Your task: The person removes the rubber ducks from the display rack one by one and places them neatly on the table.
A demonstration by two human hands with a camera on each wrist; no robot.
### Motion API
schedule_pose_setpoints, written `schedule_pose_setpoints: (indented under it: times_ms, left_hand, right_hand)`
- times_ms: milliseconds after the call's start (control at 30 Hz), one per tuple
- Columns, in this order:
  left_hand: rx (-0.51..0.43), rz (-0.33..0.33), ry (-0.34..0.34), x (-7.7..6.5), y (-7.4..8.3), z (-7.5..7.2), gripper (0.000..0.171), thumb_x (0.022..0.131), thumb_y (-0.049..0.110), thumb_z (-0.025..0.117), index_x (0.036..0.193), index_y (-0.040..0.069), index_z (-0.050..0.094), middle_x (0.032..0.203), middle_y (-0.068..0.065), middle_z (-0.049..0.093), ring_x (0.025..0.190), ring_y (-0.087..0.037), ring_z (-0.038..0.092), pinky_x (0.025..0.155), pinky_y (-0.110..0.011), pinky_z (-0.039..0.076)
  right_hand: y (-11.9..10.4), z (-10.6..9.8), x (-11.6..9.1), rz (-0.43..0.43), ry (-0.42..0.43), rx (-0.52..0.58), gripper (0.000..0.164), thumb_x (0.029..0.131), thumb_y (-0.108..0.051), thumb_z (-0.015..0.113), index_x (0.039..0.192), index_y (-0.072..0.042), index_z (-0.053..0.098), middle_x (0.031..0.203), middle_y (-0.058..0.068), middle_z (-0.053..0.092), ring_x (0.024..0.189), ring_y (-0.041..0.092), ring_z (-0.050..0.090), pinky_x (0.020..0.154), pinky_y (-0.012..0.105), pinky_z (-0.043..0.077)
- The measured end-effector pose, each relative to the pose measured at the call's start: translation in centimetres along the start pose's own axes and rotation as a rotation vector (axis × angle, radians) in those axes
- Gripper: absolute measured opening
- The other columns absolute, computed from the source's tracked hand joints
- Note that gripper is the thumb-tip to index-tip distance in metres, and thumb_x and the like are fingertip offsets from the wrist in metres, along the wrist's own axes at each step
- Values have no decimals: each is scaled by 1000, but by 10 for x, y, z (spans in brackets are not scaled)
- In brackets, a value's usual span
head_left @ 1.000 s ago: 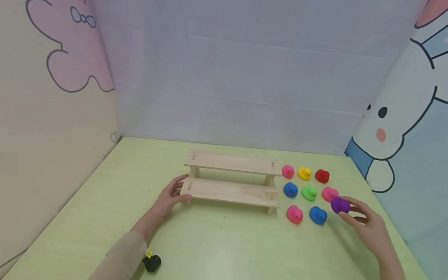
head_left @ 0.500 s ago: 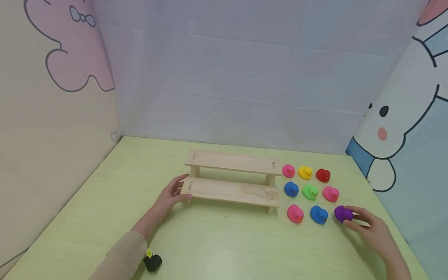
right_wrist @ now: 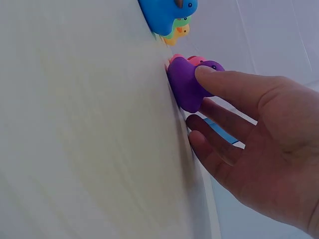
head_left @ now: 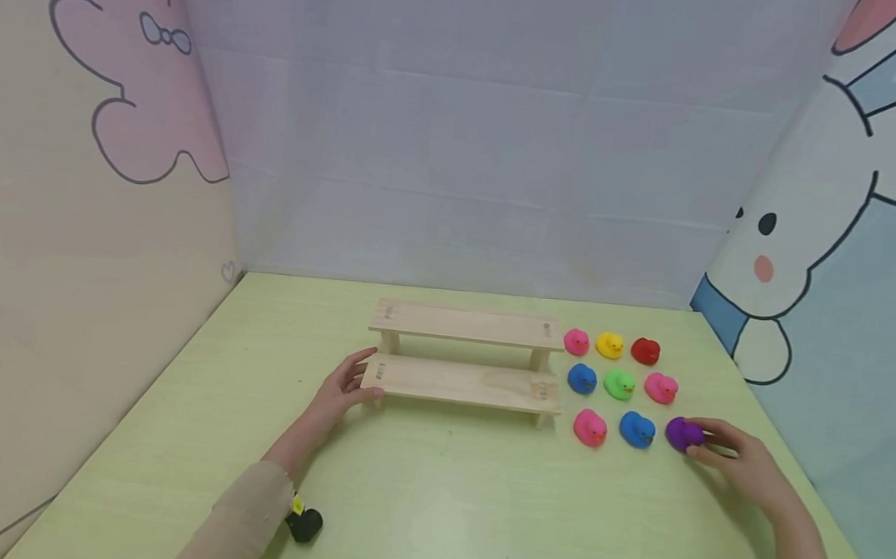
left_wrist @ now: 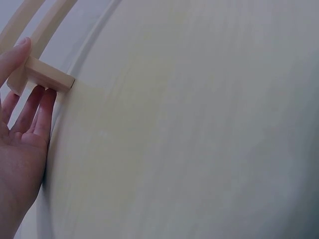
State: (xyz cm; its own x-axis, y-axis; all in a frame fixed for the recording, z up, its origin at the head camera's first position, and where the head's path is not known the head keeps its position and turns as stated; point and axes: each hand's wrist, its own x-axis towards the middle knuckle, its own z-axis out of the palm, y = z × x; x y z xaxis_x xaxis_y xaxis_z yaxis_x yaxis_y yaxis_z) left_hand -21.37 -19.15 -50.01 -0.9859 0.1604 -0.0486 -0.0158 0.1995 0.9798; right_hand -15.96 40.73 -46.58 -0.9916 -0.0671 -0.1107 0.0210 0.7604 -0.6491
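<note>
My right hand [head_left: 744,461] pinches a purple rubber duck [head_left: 683,435] between thumb and fingers, at the right end of the front row of ducks. In the right wrist view, the thumb lies against the side of the purple duck [right_wrist: 185,85], whose base is right at the tabletop. A two-step wooden stand [head_left: 462,383] occupies the middle of the table. With my left hand [head_left: 341,387] I grip its left end, thumb on the lower step and fingers around the side. The left wrist view shows those fingers against a leg [left_wrist: 49,75] of the stand.
Ducks stand in rows right of the stand: a blue duck [head_left: 637,429] and a pink duck [head_left: 590,428] in front, a green duck [head_left: 619,384] mid-row, a red duck [head_left: 645,351] behind. Walls with cartoon prints flank the pale green table [head_left: 438,496].
My right hand has brought the purple duck down and toward me, away from overlapping the pink duck, into line with the front row. The left hand and the stand have stayed still.
</note>
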Motion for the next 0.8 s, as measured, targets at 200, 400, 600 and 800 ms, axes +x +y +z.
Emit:
schedule_pose_setpoints:
  times_ms: [200, 400, 600, 800]
  left_hand:
    - [-4, 4, -6, 1, 0, 0, 73, 90, 19, 73, 152, 27, 35, 149, -15, 46, 130, -30, 52, 95, -20, 45]
    - [0, 4, -5, 0, 0, -1, 73, 90, 19, 73, 152, 26, 35, 149, -15, 46, 129, -30, 53, 95, -20, 44]
    - [1, 1, 3, -1, 1, 0, 73, 90, 18, 72, 152, 26, 35, 148, -15, 47, 128, -29, 53, 94, -21, 45]
    - [3, -3, 6, -1, 1, 0, 74, 89, 20, 73, 152, 26, 35, 148, -15, 48, 126, -25, 54, 94, -20, 45]
  right_hand:
    - [-1, 0, -1, -25, -9, 13, 60, 96, -31, 64, 141, 5, 46, 144, 36, 44, 126, 58, 46, 92, 67, 44]
    - [0, 0, 0, -28, -10, 11, 58, 97, -29, 63, 141, 4, 47, 144, 35, 45, 125, 56, 47, 92, 66, 44]
    - [2, 0, 2, -6, -31, -9, 59, 97, -32, 62, 143, 2, 46, 144, 34, 46, 126, 55, 47, 92, 65, 46]
    - [2, 0, 2, -2, -41, -6, 63, 96, -33, 63, 145, 1, 43, 146, 34, 43, 128, 56, 45, 92, 66, 46]
